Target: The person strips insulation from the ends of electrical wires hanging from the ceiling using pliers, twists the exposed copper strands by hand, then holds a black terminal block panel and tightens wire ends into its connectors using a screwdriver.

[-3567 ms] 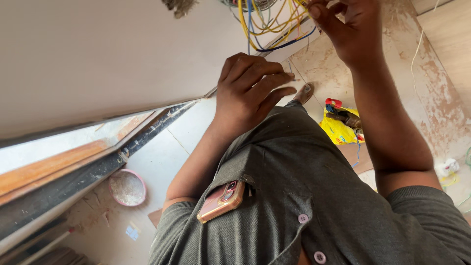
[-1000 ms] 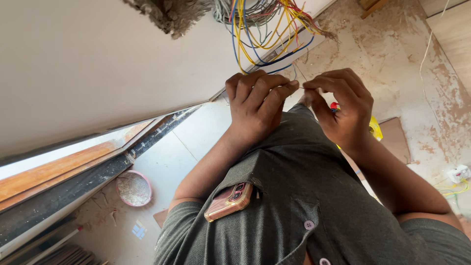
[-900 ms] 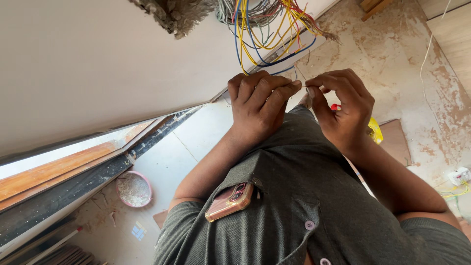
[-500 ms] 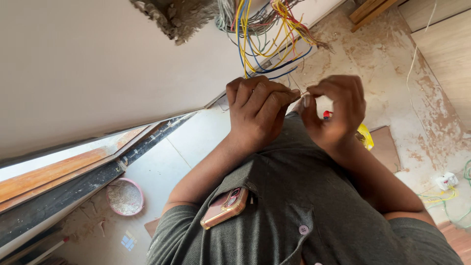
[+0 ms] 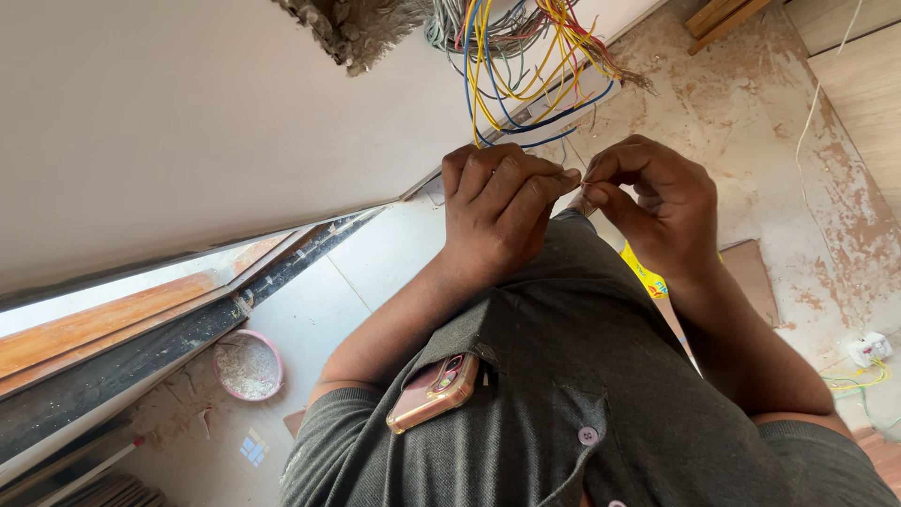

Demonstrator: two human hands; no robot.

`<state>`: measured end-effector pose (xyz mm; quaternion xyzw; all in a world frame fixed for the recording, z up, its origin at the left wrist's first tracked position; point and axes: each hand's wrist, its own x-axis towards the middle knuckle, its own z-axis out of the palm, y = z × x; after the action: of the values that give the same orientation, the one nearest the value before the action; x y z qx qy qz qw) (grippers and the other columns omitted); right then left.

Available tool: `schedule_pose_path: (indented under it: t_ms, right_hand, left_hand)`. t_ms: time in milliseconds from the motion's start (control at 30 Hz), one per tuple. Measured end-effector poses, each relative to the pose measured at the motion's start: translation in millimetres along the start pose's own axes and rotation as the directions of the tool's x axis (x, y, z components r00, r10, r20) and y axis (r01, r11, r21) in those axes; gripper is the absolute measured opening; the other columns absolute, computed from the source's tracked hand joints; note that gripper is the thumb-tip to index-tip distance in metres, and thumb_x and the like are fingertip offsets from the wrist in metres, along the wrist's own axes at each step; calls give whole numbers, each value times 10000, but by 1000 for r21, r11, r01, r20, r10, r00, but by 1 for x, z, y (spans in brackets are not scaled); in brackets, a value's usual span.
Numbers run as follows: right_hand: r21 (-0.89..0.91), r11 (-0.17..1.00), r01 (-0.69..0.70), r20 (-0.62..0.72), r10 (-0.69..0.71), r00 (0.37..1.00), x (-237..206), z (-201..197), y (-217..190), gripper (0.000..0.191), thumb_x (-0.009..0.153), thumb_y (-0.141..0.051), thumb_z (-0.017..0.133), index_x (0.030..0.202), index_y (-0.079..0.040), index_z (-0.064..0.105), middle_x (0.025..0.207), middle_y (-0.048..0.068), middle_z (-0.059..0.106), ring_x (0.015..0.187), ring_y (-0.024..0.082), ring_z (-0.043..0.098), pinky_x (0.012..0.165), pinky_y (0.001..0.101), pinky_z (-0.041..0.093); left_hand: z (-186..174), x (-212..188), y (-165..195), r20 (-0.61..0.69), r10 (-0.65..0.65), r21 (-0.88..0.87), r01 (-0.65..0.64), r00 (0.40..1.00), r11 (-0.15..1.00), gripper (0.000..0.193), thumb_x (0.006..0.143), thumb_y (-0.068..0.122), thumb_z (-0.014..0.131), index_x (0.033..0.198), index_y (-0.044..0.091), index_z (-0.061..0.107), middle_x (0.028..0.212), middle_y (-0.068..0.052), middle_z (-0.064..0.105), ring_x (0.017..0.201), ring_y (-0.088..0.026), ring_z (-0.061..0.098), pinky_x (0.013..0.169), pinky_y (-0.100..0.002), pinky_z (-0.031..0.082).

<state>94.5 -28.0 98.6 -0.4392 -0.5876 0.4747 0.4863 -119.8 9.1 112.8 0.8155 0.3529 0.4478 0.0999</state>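
Head view, wall: a white wall [image 5: 169, 122] fills the upper left of the picture. It has a rough hole [image 5: 352, 33] at the top.
Wires: a bunch of yellow, blue, red and grey wires [image 5: 526, 56] hangs out of the wall near the hole, right above the hands.
Left hand: the left hand [image 5: 497, 211] is curled shut, with the fingers pressed on the end of a thin wire [image 5: 574, 160]. The wire is too thin to see well.
Right hand: the right hand [image 5: 652, 202] pinches thumb and finger together on the same thin wire, touching the tips of the left hand.
Bowl: a round pink bowl [image 5: 247, 364] sits on the floor [image 5: 751, 103] at the lower left, beside a dark window frame [image 5: 141, 352]. It holds pale grey crumbs or dust.
Pocket: the grey shirt [image 5: 563, 376] has a chest pocket with a pink phone [image 5: 434, 391] poking out.
Packet: a yellow packet [image 5: 646, 274] peeks out under the right wrist. Only a corner shows.
Socket: a small white plug block [image 5: 870, 347] lies at the right edge of the floor, with yellow and green wire by it.
Floor: dusty, with white and brown smears.
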Motion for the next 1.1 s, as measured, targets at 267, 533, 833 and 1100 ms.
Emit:
schedule_pose_path:
  t_ms: [267, 533, 833, 1100]
  right_hand:
    - [-532, 836, 136, 4, -158, 987, 11, 7, -13, 142, 977, 40, 716, 1067, 30, 607, 998, 112, 653, 911, 169, 667, 810, 306, 539]
    - [-614, 751, 243, 8, -302, 953, 75, -50, 18, 87, 1120, 6, 721, 1055, 15, 662, 1011, 126, 710, 911, 216, 680, 810, 311, 509]
    - [-554, 694, 460, 69, -512, 856, 84, -59, -11, 75, 1071, 60, 652, 1115, 0, 661, 1093, 103, 717, 944, 218, 677, 847, 303, 517]
    - [-841, 75, 536, 354, -673, 649, 6, -37, -64, 176, 838, -94, 893, 894, -37, 736, 803, 46, 708, 647, 193, 680, 555, 307, 489]
  left_hand:
    - [1, 2, 1, -11, -11, 22, 12, 1000, 1000, 305, 867, 45, 811, 1128, 161, 705, 1121, 46, 659, 1095, -177, 599, 977, -379, 388]
    - [-17, 7, 3, 29, 9, 57, -10, 1000, 998, 360, 898, 55, 781, 1224, 174, 687, 1234, 55, 659, 1162, -174, 599, 1030, -387, 350]
    - [-20, 19, 13, -35, -10, 106, 14, 999, 994, 510, 855, -6, 689, 1336, 162, 700, 1313, 33, 673, 1223, -154, 591, 1095, -370, 363]
    - [5, 21, 24, 36, 245, 14, -246, 969, 969, 389, 948, 69, 781, 1326, 106, 696, 1291, -6, 680, 1139, -191, 653, 1001, -374, 501]
